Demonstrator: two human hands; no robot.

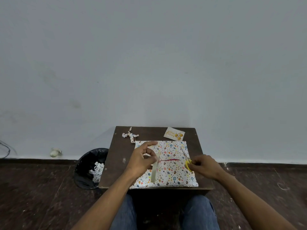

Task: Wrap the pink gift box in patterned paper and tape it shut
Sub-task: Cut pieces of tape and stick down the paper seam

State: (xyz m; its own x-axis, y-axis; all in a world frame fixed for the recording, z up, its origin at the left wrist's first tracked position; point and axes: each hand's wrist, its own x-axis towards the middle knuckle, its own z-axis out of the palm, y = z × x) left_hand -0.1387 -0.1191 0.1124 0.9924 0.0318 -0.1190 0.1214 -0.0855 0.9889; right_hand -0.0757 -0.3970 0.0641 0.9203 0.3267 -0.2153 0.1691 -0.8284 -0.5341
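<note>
A: Bin [90,168] left of the table [118,163]. Left hand [141,161] pinches a tape strip [153,171], dangling ready for the seam.

B: Box [171,170] sits wrapped mid-table, pink gap showing. Right hand [205,166] grips scissors [187,163] at the right edge, fresh-cut position, I reckon.

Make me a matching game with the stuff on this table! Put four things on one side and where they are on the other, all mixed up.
Things:
1. scissors
2. strip of tape
3. birthday card
4. paper scrap

Places:
A. far left corner of the table
B. held by the left hand
C. far right part of the table
D. held by the right hand

Pairs: 1-D, 2-B, 3-C, 4-A
</note>
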